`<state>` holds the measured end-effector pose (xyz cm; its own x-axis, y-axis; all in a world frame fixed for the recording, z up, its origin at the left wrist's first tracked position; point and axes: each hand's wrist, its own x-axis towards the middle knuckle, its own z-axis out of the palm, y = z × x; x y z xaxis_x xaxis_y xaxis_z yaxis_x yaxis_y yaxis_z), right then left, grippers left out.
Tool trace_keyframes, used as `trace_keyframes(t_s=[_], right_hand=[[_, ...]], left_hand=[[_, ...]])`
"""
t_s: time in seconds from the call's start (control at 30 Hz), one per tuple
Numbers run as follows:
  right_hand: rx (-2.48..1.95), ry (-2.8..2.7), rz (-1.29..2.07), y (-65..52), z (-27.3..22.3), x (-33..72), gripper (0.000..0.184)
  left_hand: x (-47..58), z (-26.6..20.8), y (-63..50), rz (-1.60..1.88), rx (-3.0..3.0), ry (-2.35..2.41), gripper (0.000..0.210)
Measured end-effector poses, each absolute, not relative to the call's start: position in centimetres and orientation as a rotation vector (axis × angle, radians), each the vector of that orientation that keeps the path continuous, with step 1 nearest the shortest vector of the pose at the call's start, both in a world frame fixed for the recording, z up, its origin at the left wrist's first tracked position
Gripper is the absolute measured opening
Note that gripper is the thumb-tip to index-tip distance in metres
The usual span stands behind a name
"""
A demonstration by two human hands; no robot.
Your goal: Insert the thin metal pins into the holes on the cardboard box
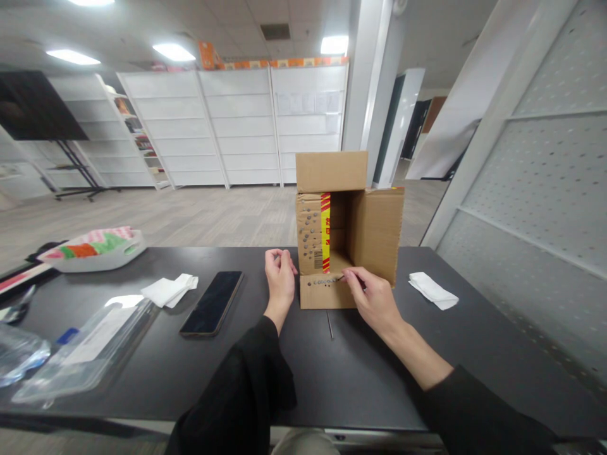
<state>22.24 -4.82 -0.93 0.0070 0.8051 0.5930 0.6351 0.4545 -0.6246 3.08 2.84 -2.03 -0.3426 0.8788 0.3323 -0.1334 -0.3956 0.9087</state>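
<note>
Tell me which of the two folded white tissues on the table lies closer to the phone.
The left tissue, just left of the phone. The other tissue lies far right, beyond the cardboard box.

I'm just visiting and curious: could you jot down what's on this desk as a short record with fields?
Surface: black table
Centre: cardboard box on its side, flaps open toward the person
Left hand: beside the box's left edge
Right hand: fingertips on the lower flap
Left of hands: dark phone, folded tissue
Right: another tissue
</note>
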Motion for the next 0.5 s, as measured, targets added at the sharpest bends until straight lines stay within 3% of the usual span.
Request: trace_keyframes(t_s=[0.5], right_hand=[[-1.212, -1.804, 0.187, -4.50, -1.02, 22.08, 0.024]], left_hand=[[3.22, -1.70, 2.55, 1.821, 1.140, 1.071, 0.021]])
